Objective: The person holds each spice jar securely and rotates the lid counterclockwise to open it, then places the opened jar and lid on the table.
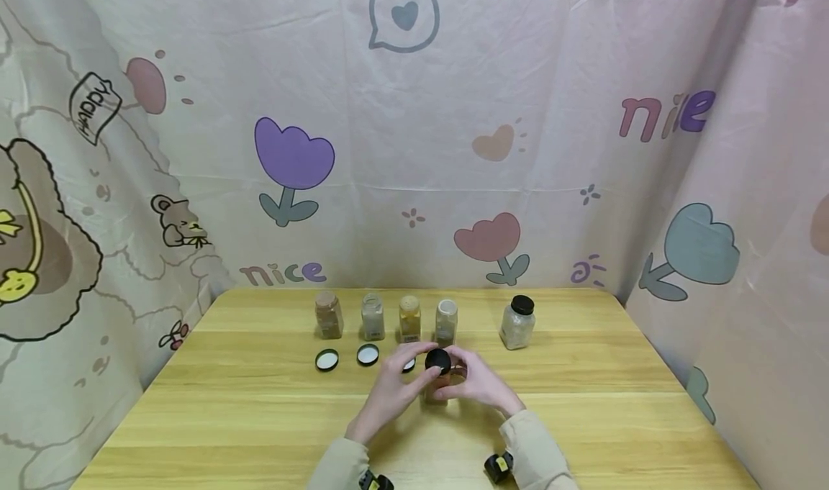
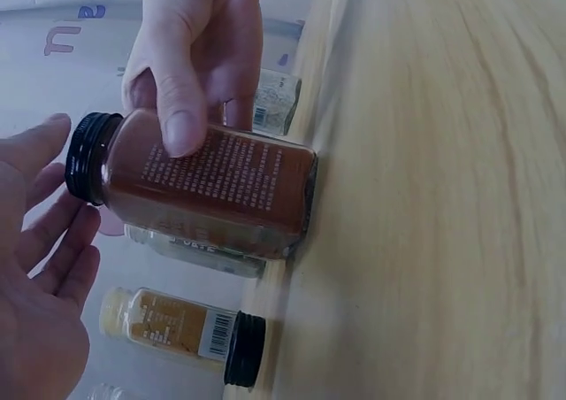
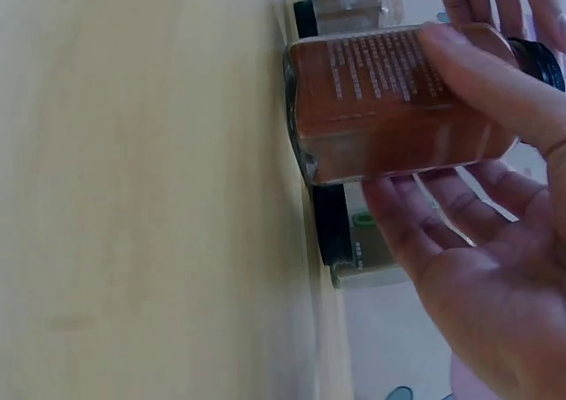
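A square glass spice jar of reddish-brown powder point(image 2: 203, 174) with white print stands upright at the table's front middle. My right hand point(image 1: 476, 380) grips its body, the thumb across the printed face and the fingers on the far side. At the top, my left hand point(image 1: 398, 386) curves its thumb and fingers around the black lid point(image 1: 437, 360). The left thumb tip overlaps the lid's edge in the head view. The lid sits on the jar's neck point(image 2: 108, 159). Part of the jar is hidden behind the hands in the head view.
Behind stand lidless jars: a brownish one point(image 1: 329, 317), a clear one point(image 1: 373, 319), a yellow one point(image 1: 410, 321) and a pale one point(image 1: 446, 322). Upturned lids point(image 1: 327, 360) lie before them. At the right is a black-capped jar point(image 1: 518, 323). A printed curtain point(image 1: 401, 152) hangs behind the table point(image 1: 227, 418).
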Available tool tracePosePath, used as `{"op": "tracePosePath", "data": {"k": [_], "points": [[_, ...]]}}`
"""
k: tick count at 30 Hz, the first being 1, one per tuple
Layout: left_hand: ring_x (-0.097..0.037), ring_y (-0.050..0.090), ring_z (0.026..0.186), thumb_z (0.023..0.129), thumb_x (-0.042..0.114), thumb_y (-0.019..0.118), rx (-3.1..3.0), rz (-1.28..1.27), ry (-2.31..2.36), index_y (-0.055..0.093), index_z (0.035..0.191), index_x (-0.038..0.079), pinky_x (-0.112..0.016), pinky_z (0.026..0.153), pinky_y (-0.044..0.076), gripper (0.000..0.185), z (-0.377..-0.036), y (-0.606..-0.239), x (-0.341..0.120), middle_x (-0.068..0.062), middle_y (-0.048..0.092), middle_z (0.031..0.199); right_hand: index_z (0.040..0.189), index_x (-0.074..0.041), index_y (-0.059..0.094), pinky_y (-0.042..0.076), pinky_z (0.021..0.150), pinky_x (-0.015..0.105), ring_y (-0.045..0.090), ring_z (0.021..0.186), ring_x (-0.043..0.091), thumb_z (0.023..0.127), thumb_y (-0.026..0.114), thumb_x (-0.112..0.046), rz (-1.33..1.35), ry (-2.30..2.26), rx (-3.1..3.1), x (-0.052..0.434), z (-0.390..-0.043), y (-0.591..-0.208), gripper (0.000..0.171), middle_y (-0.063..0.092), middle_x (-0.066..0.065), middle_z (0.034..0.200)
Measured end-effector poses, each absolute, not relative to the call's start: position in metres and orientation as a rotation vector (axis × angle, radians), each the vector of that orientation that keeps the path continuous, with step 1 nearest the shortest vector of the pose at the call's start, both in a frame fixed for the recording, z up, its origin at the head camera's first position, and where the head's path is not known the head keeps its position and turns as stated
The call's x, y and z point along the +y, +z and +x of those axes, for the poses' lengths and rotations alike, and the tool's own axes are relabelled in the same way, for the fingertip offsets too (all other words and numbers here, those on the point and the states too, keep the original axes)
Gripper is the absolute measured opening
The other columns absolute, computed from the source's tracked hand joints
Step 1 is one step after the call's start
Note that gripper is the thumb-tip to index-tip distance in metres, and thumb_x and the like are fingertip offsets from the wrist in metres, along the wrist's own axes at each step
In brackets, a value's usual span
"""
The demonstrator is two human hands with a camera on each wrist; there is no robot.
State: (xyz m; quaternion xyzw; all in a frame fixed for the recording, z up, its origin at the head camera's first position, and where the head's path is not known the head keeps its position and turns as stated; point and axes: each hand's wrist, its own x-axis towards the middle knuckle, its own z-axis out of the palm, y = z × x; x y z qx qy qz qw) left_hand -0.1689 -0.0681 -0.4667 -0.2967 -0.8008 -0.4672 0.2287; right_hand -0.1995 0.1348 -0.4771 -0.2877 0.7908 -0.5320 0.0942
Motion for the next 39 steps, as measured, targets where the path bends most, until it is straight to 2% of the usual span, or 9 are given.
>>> {"op": "tracePosePath", "data": {"k": [10,17,27,39], "points": [[-0.035,0.062,0.124,0.093,0.011,0.069,-2.252,-0.918,-1.314,0.062,0.133,0.002,-0.051,0.105,0.052,0.042,-0.17,-0.471,-0.067,-0.016,0.066,0.134,0.117,-0.001,0.064,0.055,0.091,0.02,0.06,0.093,0.005,0.076,0.086,-0.009,-0.857,-1.595,2.373,0.131,-0.2,-0.481,0.047,0.065,0.011,0.106],[-0.032,0.066,0.116,0.088,0.007,0.073,-2.216,-0.879,-1.292,0.067,0.125,0.001,-0.047,0.1,0.055,0.038,-0.17,-0.471,-0.063,-0.015,0.071,0.124,0.114,-0.003,0.064,0.058,0.089,0.022,0.062,0.091,0.004,0.076,0.087,-0.011,-0.885,-1.604,2.405,0.128,-0.2,-0.484,0.044,0.066,0.011,0.103],[-0.029,0.067,0.113,0.085,0.004,0.075,-2.186,-0.835,-1.274,0.069,0.119,0.002,-0.046,0.098,0.055,0.035,-0.168,-0.471,-0.059,-0.013,0.072,0.118,0.099,-0.004,0.064,0.058,0.084,0.02,0.06,0.088,0.001,0.074,0.088,-0.008,-0.896,-1.635,2.431,0.125,-0.2,-0.485,0.035,0.062,0.004,0.094],[-0.027,0.067,0.113,0.085,0.007,0.075,-2.201,-0.775,-1.279,0.071,0.115,0.004,-0.046,0.1,0.054,0.03,-0.165,-0.471,-0.057,-0.011,0.072,0.117,0.106,-0.004,0.066,0.058,0.083,0.021,0.06,0.087,0.004,0.074,0.088,-0.008,-0.912,-1.633,2.473,0.124,-0.198,-0.485,0.04,0.063,0.004,0.093]]}}
